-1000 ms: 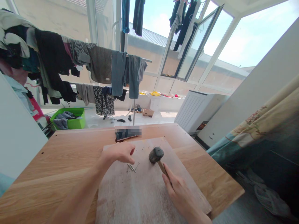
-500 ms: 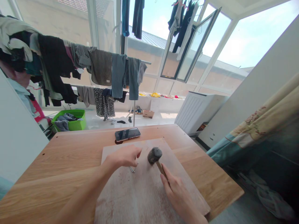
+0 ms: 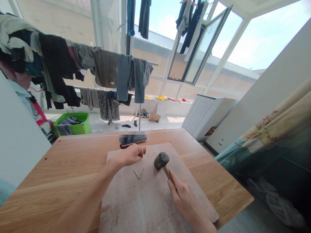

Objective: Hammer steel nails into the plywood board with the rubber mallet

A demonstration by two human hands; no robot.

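Observation:
My right hand (image 3: pixel 183 195) is wrapped round the wooden handle of a mallet (image 3: pixel 161 160), whose dark head rests on or just above a worn wooden board (image 3: pixel 136 204). Over the board's far left part is my left hand (image 3: pixel 132 155), its fingers curled in. Whether anything sits between those fingertips is hidden. Several loose nails (image 3: pixel 137 174) lie on the board a little nearer than the left hand. A few thin nails (image 3: pixel 148 154) seem to stand in the board between the left hand and the mallet head.
The board lies on a wood-grain table (image 3: pixel 60 174). A phone (image 3: pixel 133 139), partly blurred out, lies beyond the board. Past the table are a green basket (image 3: pixel 81 128) with clothes, laundry on a drying rack (image 3: pixel 152 63), a white cabinet (image 3: pixel 201 113) and, at the right, a curtain (image 3: pixel 267 132).
My left hand has drawn slightly away from me, towards the phone, uncovering the loose nails. The right hand and mallet are nearly still.

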